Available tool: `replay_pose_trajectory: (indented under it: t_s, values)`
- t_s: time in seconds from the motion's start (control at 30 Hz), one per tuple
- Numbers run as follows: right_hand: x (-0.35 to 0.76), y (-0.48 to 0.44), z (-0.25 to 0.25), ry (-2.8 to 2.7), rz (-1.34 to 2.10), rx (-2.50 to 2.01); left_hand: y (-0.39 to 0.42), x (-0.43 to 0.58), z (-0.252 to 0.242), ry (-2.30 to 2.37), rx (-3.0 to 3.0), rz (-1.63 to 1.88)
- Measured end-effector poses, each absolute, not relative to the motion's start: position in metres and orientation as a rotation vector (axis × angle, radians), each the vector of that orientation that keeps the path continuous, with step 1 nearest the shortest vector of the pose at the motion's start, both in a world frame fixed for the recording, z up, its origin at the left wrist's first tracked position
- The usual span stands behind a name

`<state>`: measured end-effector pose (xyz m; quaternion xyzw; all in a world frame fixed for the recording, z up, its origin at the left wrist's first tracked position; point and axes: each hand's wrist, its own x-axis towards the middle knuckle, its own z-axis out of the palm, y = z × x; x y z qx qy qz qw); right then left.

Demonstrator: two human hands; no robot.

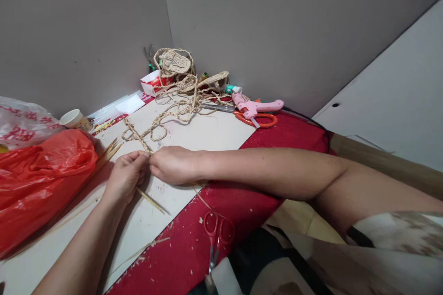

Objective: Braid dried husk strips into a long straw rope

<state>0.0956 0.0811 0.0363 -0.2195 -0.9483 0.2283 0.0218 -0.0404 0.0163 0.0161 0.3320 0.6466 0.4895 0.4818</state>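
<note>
A braided straw cord (140, 140) runs from the tangle at the back down to my two hands. My left hand (129, 170) pinches its near end between thumb and fingers. Right beside it, my right hand (175, 165) is closed at the same spot, knuckles up, touching or nearly touching the left. Loose straw strands (152, 202) stick out below my left hand, and a thin one trails out under my right wrist. What lies inside the right fist is mostly hidden, but the cord leads into the place where both hands meet.
Coiled braid (176, 62) lies at the back with a pink glue gun (254, 105) and orange-handled scissors (266, 120). Red scissors (218, 230) lie near my lap. At left are a red plastic bag (44, 179) and a paper cup (74, 119). Grey walls (263, 23) stand behind.
</note>
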Motion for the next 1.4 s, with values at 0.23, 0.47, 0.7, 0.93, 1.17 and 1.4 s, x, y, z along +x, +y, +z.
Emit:
replay_pose_trajectory:
  t_s: [0.23, 0.47, 0.7, 0.93, 1.17, 1.4]
  values:
    - [0.111, 0.107, 0.062, -2.856, 1.123, -0.548, 0.014, -0.047, 0.022, 1.455, 0.778, 1.222]
    - [0.088, 0.124, 0.034, -2.331, 1.35, -0.716, 0.015, -0.05, 0.022, 1.365, 0.768, 1.196]
    - [0.079, 0.127, 0.024, -2.352, 2.003, -0.654, 0.018, -0.049, 0.021, 1.41, 0.774, 1.149]
    - [0.079, 0.14, 0.025, -2.352, 2.174, -0.667, 0.018, -0.05, 0.024, 1.543, 0.887, 1.07]
    - [0.079, 0.132, 0.027, -2.157, 2.305, -0.73, 0.016, -0.058, 0.023, 1.624, 0.971, 0.995]
    - [0.078, 0.133, 0.023, -2.141, 2.277, -0.718, 0.015, -0.065, 0.023, 1.663, 0.998, 0.902]
